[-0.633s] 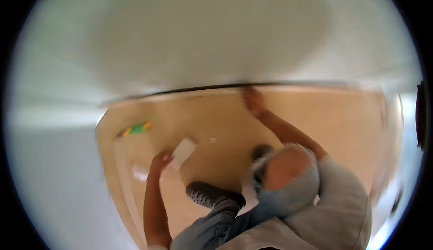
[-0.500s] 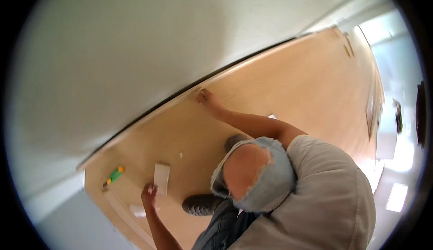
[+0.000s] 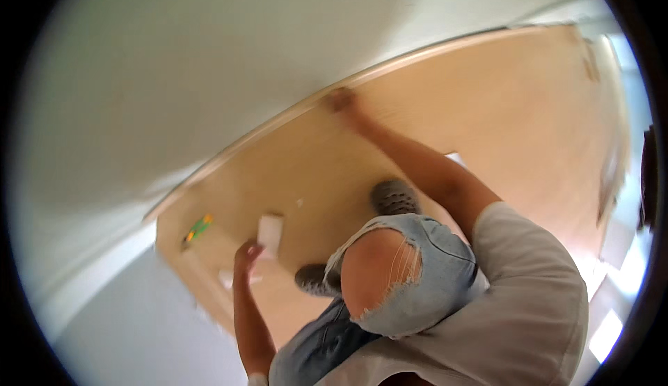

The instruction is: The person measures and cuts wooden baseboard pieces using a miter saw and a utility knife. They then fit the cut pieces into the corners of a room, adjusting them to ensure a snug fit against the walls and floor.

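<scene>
The person crouches on the pale wooden floor (image 3: 487, 107), one torn denim knee (image 3: 379, 274) raised. The right hand (image 3: 341, 99) is stretched far out to where the floor meets the white wall (image 3: 209, 59), pressed low against that edge; it is blurred, so I cannot tell whether its fingers are spread or curled, or whether they hold anything. The left hand (image 3: 247, 255) hangs just beside a small white block (image 3: 270, 231) lying flat on the boards, fingers loosely bent, seemingly not gripping it. A green and yellow thing (image 3: 198, 229) lies further off by the corner. To my eye the work is along the wall's base, and taking up the block would need the left hand to close over it squarely.
</scene>
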Demonstrator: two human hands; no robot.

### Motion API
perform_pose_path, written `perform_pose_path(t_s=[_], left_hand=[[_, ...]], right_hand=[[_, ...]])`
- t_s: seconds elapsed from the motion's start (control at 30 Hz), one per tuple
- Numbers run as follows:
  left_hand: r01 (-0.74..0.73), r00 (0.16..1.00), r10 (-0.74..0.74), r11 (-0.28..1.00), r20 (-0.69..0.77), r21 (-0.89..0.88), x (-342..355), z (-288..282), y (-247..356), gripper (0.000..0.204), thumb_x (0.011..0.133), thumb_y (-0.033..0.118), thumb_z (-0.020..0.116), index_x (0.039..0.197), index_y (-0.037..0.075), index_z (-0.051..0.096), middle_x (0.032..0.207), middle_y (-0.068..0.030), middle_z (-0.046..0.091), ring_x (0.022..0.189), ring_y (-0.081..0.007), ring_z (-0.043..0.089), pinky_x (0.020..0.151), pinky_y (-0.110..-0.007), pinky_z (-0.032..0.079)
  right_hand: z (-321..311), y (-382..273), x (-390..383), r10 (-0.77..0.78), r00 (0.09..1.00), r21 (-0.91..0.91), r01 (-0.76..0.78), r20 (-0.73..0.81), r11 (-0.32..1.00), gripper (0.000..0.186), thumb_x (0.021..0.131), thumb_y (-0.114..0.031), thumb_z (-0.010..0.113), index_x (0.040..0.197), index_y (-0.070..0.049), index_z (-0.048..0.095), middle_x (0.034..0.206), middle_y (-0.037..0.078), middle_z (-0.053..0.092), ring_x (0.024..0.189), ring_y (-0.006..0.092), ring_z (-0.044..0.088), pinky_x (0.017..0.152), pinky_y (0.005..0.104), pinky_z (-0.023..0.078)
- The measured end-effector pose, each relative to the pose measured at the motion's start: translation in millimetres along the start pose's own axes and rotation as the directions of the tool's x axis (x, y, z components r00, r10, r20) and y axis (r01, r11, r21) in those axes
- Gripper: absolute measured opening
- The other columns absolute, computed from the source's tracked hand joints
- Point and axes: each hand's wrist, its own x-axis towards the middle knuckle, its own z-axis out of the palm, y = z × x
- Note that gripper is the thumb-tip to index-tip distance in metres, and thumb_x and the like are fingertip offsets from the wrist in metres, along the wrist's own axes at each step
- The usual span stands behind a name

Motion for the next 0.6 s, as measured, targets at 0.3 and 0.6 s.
perform_pose_path(t_s=[0.3,0.6], left_hand=[[0.028,0.994,-0.061,0.940,0.088,0.339,-58.0,-35.6,75.4,0.020,0.081,0.017,0.069,0.088,0.003,0.057,0.082,-0.0171,0.065,0.081,-0.0347,0.065,0.071,-0.044,0.050],[-0.115,0.988,-0.033,0.476,-0.148,-0.872,-112.8,-27.5,46.5,0.111,0.078,-0.004,0.075,0.162,0.023,0.007,0.105,-0.0074,0.069,0.086,-0.0176,0.064,0.073,-0.033,0.052]], right_hand=[[38.0,-23.0,-28.9,-0.044,0.997,-0.461,0.071,0.070,0.884,0.041,0.104,-0.038,0.054,0.108,0.001,0.065,0.086,0.006,0.067,0.080,0.0159,0.063,0.078,0.0324,0.050],[124.5,1.3,-25.7,0.091,0.980,-0.631,0.040,0.174,0.775,0.044,0.104,-0.043,0.050,0.101,-0.001,0.062,0.091,0.008,0.072,0.081,0.0193,0.071,0.073,0.0337,0.051]])
